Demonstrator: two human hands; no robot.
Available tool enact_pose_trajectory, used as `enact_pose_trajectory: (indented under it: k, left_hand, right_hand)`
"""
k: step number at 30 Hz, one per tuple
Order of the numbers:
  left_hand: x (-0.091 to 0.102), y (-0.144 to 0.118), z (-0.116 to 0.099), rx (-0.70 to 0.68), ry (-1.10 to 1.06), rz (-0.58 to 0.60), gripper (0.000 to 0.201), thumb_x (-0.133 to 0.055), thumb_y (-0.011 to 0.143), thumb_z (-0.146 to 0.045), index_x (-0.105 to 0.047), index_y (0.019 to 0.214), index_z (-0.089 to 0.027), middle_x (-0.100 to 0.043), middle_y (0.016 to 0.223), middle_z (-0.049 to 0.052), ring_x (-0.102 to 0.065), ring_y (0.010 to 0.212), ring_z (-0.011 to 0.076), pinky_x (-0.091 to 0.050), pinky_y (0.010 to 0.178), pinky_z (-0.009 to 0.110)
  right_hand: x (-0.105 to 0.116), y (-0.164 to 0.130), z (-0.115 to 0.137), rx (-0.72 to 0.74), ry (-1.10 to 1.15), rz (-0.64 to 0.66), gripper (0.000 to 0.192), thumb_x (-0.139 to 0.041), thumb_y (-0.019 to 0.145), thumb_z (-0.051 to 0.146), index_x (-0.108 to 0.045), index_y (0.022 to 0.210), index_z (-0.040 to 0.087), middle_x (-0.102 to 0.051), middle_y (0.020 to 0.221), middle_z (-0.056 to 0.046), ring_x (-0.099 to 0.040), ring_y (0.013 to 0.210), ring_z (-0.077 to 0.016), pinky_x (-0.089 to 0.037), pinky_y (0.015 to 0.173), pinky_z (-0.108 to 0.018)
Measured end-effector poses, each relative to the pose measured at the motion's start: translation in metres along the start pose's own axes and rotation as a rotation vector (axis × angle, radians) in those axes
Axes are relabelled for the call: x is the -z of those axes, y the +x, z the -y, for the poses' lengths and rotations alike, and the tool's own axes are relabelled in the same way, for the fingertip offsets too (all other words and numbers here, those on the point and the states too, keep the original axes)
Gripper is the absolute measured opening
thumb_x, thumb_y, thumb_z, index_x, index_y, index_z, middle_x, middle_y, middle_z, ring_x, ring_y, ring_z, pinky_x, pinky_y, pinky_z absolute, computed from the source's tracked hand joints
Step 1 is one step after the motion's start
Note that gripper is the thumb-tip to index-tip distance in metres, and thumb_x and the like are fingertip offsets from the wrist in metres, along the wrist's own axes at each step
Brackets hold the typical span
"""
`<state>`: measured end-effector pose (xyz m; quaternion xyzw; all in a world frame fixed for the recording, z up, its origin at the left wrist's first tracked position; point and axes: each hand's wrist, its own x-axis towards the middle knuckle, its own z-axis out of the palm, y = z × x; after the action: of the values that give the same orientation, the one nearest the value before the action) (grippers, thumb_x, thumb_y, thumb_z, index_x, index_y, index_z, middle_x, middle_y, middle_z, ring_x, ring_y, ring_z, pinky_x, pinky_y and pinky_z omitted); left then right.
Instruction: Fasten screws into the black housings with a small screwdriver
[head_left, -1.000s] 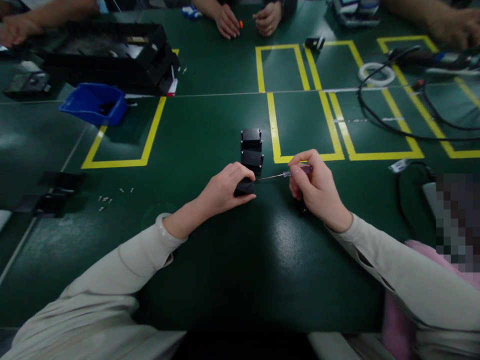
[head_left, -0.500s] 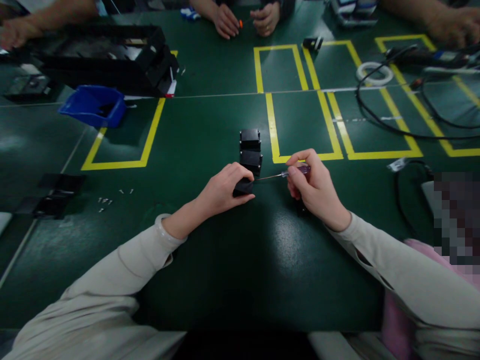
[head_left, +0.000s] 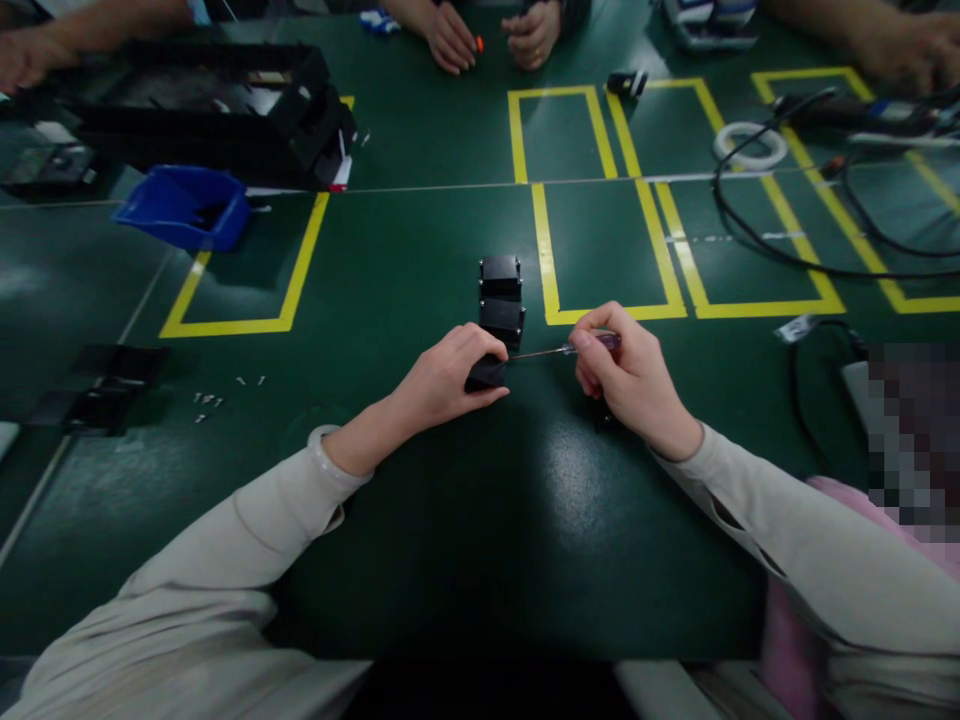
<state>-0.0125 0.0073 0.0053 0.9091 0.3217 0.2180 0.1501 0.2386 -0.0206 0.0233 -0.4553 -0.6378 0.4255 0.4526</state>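
Two hands meet at mid-bench [head_left: 420, 250]. The left hand [head_left: 446, 380] clamps a small black block [head_left: 487, 374], mostly hidden under its fingers, so its shape is hard to make out. The right hand [head_left: 630, 380] pinches a screwdriver [head_left: 570, 349] whose handle is largely covered. Its thin shaft lies nearly level, long axis left to right, tip pointing left at the block's upper right edge. Two more blocks [head_left: 501, 296] stand just behind, the nearer one close to the held block.
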Motion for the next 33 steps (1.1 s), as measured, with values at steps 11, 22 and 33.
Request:
enact_pose_trajectory:
  k: [11, 22, 33]
  left_hand:
    - [0.0001, 0.0003, 0.0003, 0.015, -0.018, 0.009, 0.032, -0.072, 0.089, -0.027, -0.053, 0.112, -0.018, -0.064, 0.112, 0.008, -0.058, 0.102, 0.0226, -0.051, 0.091, 0.038]
    - [-0.0005, -0.0012, 0.0011, 0.012, -0.012, 0.009, 0.032, -0.071, 0.089, -0.028, -0.052, 0.113, -0.019, -0.063, 0.113, 0.008, -0.058, 0.103, 0.0226, -0.051, 0.091, 0.038]
    - [0.0003, -0.0002, -0.0006, 0.036, -0.011, 0.023, 0.031, -0.070, 0.089, -0.029, -0.052, 0.112, -0.019, -0.064, 0.112, 0.007, -0.059, 0.103, 0.0228, -0.051, 0.092, 0.038]
  right_hand:
    - [-0.0004, -0.0006, 0.0020, -0.002, -0.010, -0.005, 0.015, -0.055, 0.100, 0.029, -0.049, 0.089, 0.022, -0.048, 0.054, 0.010, -0.046, 0.043, -0.0054, -0.035, 0.046, -0.022]
    - [-0.0003, -0.0009, 0.0030, -0.006, -0.011, -0.015, 0.012, -0.056, 0.100, 0.029, -0.049, 0.093, 0.022, -0.049, 0.057, 0.009, -0.047, 0.044, -0.0058, -0.035, 0.045, -0.022]
    - [-0.0008, -0.0013, 0.0001, -0.012, 0.030, -0.035, 0.017, -0.058, 0.100, 0.035, -0.048, 0.093, 0.023, -0.051, 0.057, 0.009, -0.048, 0.043, -0.0055, -0.036, 0.044, -0.021]
